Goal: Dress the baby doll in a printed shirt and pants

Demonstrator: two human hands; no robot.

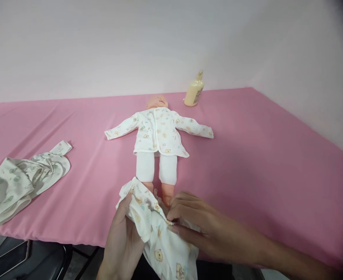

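Observation:
Both my hands hold a white baby garment (159, 237) with a bear print, bunched up at the table's front edge; its folds hide its cut. My left hand (124, 237) supports the left side, with the thumb pressed on the cloth. On the other side, my right hand (194, 221) pinches an edge between thumb and fingers. Just beyond lies a baby doll (167, 190) on its back, head away from me. It wears a matching long-sleeved jacket (161, 132) with the arms spread, and its legs are white down to the bare lower part. The garment partly covers its feet.
A pink cloth (247, 163) covers the table against the white wall. A cream pump bottle (194, 93) stands beyond the doll, to the right. Another printed baby garment (22, 182) lies crumpled at left. Below the front edge, a phone (9, 260) rests on a black chair (48, 256).

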